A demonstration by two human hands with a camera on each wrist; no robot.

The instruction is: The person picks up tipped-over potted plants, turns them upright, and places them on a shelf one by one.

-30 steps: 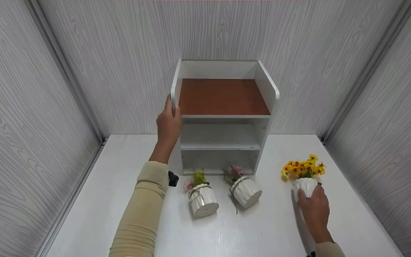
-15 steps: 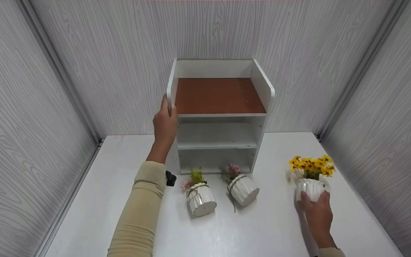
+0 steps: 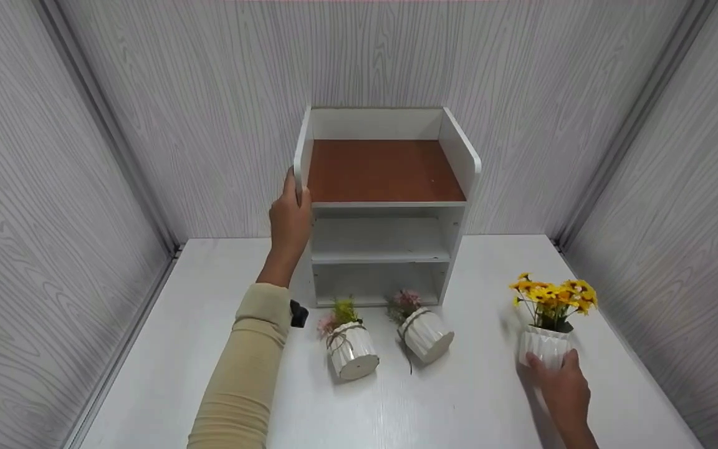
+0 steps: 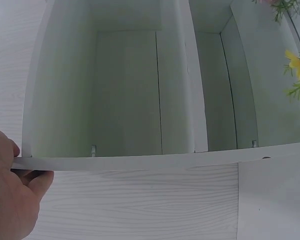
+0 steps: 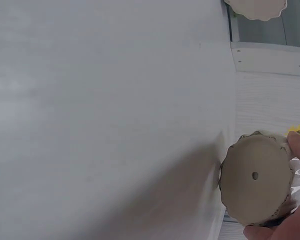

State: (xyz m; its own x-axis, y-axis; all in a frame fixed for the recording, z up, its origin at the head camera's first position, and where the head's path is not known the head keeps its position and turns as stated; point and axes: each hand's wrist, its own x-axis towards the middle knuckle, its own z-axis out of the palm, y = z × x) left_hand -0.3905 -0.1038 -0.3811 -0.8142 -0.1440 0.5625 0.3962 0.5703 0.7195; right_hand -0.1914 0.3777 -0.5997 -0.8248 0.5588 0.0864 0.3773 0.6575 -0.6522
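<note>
My left hand [image 3: 291, 218] grips the left side panel of a white shelf unit [image 3: 390, 204] that has a brown top board. In the left wrist view, the fingers and thumb of that hand [image 4: 12, 185] pinch the panel's edge. At the right, my right hand [image 3: 563, 386] holds a white fluted flower pot [image 3: 545, 346] with yellow flowers [image 3: 555, 299], tilted, flowers pointing away from me. The right wrist view shows the pot's round underside [image 5: 255, 180] with a small central hole, fingers around its side.
Two more white pots lie on their sides before the shelf: one with pink and green flowers [image 3: 353, 352], one with purplish flowers [image 3: 426, 335]. Both rest on the white table [image 3: 409, 411]. Wood-grain panels [image 3: 240, 93] enclose the table at the back and both sides.
My right hand has moved slightly right and toward me with the yellow-flower pot, whose flowers now stand more upright. My left hand keeps its grip on the shelf unit; the view shifted a little.
</note>
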